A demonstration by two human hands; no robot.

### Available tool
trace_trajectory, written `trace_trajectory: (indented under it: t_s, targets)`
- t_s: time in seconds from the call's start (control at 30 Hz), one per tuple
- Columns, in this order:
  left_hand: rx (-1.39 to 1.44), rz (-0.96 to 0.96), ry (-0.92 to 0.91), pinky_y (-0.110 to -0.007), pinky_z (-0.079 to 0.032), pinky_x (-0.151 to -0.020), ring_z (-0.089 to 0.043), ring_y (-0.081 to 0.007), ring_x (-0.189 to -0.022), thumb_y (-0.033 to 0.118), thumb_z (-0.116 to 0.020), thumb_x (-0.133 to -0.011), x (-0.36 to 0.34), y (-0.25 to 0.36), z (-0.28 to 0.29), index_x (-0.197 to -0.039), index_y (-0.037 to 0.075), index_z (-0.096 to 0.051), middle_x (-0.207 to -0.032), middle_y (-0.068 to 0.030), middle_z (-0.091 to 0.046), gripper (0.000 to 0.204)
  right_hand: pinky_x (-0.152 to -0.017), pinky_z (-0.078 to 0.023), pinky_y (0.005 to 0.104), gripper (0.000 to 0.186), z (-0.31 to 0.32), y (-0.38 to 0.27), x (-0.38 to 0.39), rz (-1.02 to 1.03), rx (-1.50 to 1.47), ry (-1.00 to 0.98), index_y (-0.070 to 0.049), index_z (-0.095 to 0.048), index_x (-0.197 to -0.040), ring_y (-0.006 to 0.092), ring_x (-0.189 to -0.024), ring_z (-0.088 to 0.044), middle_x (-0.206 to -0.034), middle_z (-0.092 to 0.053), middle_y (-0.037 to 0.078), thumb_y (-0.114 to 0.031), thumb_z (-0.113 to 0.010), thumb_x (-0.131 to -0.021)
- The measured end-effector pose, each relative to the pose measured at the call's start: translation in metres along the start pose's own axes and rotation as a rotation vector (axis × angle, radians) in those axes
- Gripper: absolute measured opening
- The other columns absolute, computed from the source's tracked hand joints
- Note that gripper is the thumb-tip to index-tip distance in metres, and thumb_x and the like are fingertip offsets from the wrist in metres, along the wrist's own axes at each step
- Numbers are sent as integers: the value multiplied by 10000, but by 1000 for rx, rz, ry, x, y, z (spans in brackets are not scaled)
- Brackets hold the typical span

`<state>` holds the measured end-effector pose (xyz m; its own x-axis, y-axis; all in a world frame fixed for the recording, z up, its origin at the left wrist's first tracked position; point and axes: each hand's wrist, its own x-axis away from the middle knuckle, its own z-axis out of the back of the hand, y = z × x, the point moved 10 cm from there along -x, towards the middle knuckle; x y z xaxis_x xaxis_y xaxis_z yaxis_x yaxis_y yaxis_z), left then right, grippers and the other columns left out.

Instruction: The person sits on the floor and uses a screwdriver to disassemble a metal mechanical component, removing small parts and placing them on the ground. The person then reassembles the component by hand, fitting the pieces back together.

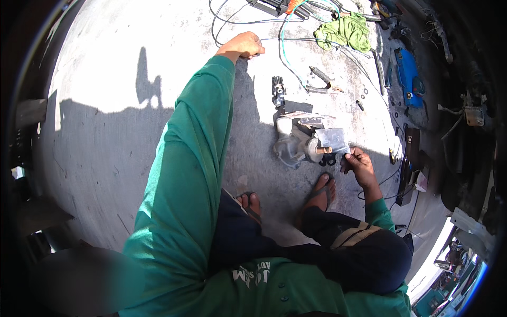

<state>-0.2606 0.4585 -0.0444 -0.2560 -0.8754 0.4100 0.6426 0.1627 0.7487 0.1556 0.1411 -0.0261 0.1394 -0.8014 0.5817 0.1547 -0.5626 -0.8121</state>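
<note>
My left hand (245, 46) is stretched forward at the upper middle, fingers curled near thin cables (285, 38); what they hold, if anything, is hidden. Low on the right, my right hand (359, 167) pinches a silvery, translucent packet (332, 138). Beside that packet lies a grey metal housing (288, 145) with a short tan cylinder (323, 150), and small dark rings (327, 160) sit below it. A black slotted fitting (278, 91) is farther forward, and a dark clamp-like tool (319, 78) with a teal wire lies to its right.
A green cloth (346, 31), a black-and-orange item (280, 7) and cables occupy the top. At right are a blue case (409, 79), a long dark tray (405, 169), small scattered parts and dark machinery (472, 111). My sandalled feet (321, 194) rest on the concrete floor (121, 153).
</note>
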Motion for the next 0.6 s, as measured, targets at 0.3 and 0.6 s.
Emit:
trace_trajectory:
  t_s: [0.3,0.6]
  targets:
    - [-130,10,-47,-339,-522,-627,-576,-164,-591,312,-717,-932,-5,-4,-23,-997,27,-736,-754,-60,-676,293,-608,-526,291,105,3,13,3,-31,-13,4,-51,-608,-977,168,-650,-671,-808,-696,79,-139,-638,-1025]
    - [-296,-184,-249,-379,-575,-823,-690,-207,-977,117,-778,-810,-5,4,-94,-1296,86,-694,-1078,-104,-726,494,-612,-526,342,139,28,10,7,41,-268,-57,-36,-628,-969,214,-621,-646,-752,-668,112,-165,-653,-1014]
